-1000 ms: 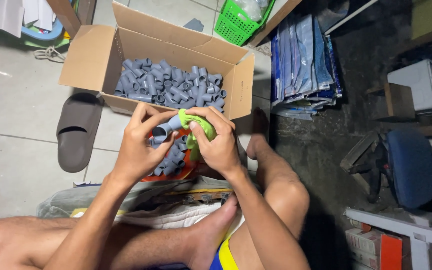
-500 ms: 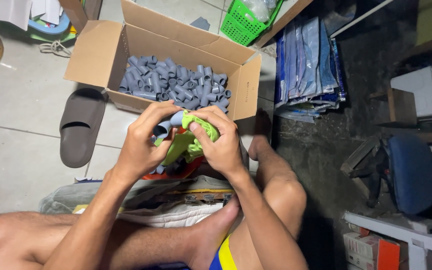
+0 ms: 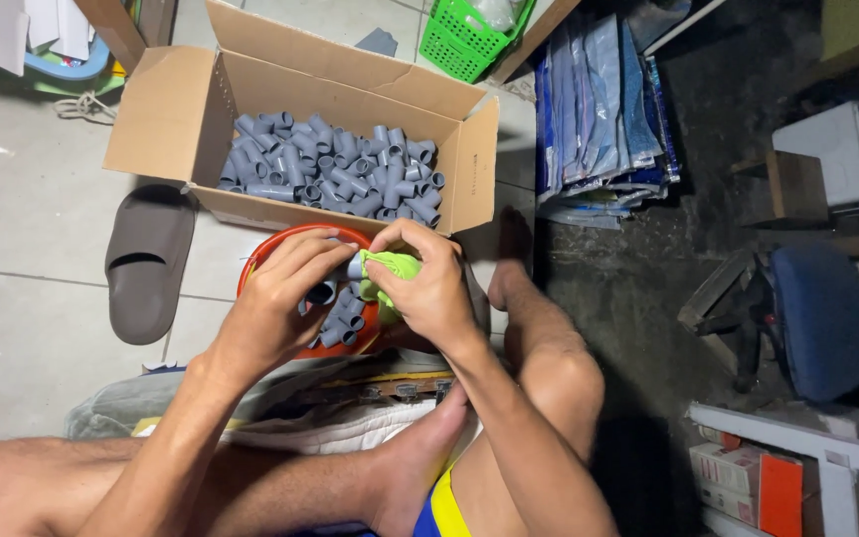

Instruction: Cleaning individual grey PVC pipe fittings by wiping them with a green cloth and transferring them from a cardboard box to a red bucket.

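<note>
Head view: left hand (image 3: 275, 293) and right hand (image 3: 429, 288) both closed on one grey pipe fitting (image 3: 354, 267), the right pressing a green cloth (image 3: 390, 267) around it, above the orange basin (image 3: 295, 239) of fittings. Risk: smooth plastic could slip from the cloth grip into the basin.

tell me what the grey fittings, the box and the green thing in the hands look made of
The grey fittings look like moulded plastic pipe pieces: uniform matte grey, smooth hollow tubes. The box is plain brown corrugated cardboard, with creased flaps. The green cloth, bunched in the right hand, looks like soft woven or knit fabric, since it folds and wrinkles.
</note>
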